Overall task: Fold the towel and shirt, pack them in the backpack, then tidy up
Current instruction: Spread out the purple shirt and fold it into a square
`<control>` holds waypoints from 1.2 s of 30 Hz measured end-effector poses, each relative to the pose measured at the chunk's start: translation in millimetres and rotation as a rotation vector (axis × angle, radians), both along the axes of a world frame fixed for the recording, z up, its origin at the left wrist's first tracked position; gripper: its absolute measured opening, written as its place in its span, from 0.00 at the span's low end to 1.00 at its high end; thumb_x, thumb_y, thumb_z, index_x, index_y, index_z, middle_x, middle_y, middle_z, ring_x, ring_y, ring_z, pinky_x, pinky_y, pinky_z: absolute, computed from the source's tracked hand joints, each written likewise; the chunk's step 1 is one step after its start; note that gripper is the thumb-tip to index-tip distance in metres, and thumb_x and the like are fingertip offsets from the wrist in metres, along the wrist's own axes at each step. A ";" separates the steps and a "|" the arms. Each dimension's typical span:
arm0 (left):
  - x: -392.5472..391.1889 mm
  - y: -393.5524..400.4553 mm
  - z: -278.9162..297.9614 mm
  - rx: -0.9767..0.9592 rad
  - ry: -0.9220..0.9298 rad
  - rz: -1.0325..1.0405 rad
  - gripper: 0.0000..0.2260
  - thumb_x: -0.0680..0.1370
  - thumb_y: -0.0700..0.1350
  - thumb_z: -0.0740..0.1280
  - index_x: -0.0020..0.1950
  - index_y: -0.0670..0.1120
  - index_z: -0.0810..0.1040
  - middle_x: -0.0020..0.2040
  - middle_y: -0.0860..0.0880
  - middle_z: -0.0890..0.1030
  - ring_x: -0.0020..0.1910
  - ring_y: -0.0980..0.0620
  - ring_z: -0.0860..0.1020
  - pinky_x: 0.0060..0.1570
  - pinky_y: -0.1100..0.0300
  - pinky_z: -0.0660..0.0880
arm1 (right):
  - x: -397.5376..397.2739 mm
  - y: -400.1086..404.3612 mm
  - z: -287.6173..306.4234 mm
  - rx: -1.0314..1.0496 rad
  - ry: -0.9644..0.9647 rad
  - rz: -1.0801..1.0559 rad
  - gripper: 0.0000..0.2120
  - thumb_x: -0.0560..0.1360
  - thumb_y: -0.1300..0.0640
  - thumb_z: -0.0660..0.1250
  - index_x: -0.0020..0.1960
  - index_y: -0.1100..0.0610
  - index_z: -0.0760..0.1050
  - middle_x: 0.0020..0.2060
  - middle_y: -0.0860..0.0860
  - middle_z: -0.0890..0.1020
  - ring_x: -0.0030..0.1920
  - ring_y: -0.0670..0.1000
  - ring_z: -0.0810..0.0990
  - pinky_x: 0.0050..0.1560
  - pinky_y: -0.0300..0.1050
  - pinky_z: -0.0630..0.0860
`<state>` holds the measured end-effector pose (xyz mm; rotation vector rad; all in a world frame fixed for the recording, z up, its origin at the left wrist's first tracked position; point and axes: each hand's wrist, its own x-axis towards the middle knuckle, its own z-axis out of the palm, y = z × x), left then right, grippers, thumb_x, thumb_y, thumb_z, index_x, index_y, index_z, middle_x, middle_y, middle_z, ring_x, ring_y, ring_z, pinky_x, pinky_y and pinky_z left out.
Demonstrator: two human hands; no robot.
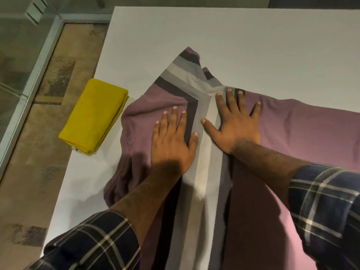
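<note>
Mauve striped cotton shirt, one; left hand and right hand press it flat-fingered, gripping nothing; one folded yellow towel beside it.

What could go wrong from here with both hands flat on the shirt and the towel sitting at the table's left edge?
1. The folded yellow towel lies close to the left edge of the white table; a sweep of the left hand might knock it off.
2. The purple shirt is bunched under the left forearm, so folding now may lock in creases.
3. The right hand presses near the collar only; the shirt's right side could slide when folded.
</note>
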<state>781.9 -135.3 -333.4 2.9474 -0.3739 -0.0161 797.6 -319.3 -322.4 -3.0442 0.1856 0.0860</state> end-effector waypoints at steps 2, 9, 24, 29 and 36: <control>-0.8 -0.5 5.4 -0.039 0.023 -0.021 0.30 0.82 0.62 0.49 0.81 0.49 0.54 0.81 0.47 0.54 0.80 0.46 0.52 0.78 0.48 0.50 | -0.4 -1.0 0.3 -0.003 0.000 -0.003 0.41 0.75 0.26 0.40 0.81 0.47 0.46 0.81 0.52 0.48 0.80 0.57 0.44 0.73 0.72 0.44; 10.3 45.9 28.3 -0.227 -0.451 -0.209 0.14 0.82 0.44 0.65 0.61 0.36 0.81 0.65 0.38 0.79 0.70 0.40 0.72 0.67 0.46 0.71 | 0.3 -1.1 1.2 0.006 0.009 0.010 0.40 0.75 0.27 0.40 0.81 0.48 0.46 0.80 0.52 0.49 0.80 0.57 0.44 0.72 0.73 0.44; 9.2 7.7 5.2 0.025 0.002 -0.134 0.30 0.82 0.60 0.48 0.81 0.49 0.53 0.81 0.49 0.52 0.80 0.50 0.50 0.78 0.48 0.52 | 5.9 -6.3 3.1 0.020 0.065 0.045 0.40 0.75 0.26 0.39 0.80 0.46 0.42 0.80 0.50 0.44 0.80 0.55 0.40 0.73 0.72 0.41; 12.4 6.8 6.0 0.062 0.022 -0.129 0.30 0.81 0.61 0.46 0.81 0.50 0.50 0.81 0.50 0.50 0.80 0.50 0.49 0.78 0.48 0.52 | -8.2 -30.5 19.5 0.258 -0.027 0.051 0.39 0.76 0.28 0.47 0.80 0.49 0.53 0.80 0.50 0.55 0.80 0.52 0.47 0.76 0.66 0.42; 13.1 10.3 7.7 0.034 0.050 -0.140 0.30 0.81 0.62 0.43 0.81 0.51 0.47 0.81 0.52 0.47 0.80 0.51 0.45 0.78 0.49 0.48 | -103.3 -144.8 17.2 0.168 -0.144 -0.547 0.37 0.76 0.32 0.47 0.76 0.55 0.62 0.77 0.54 0.62 0.78 0.58 0.56 0.76 0.65 0.51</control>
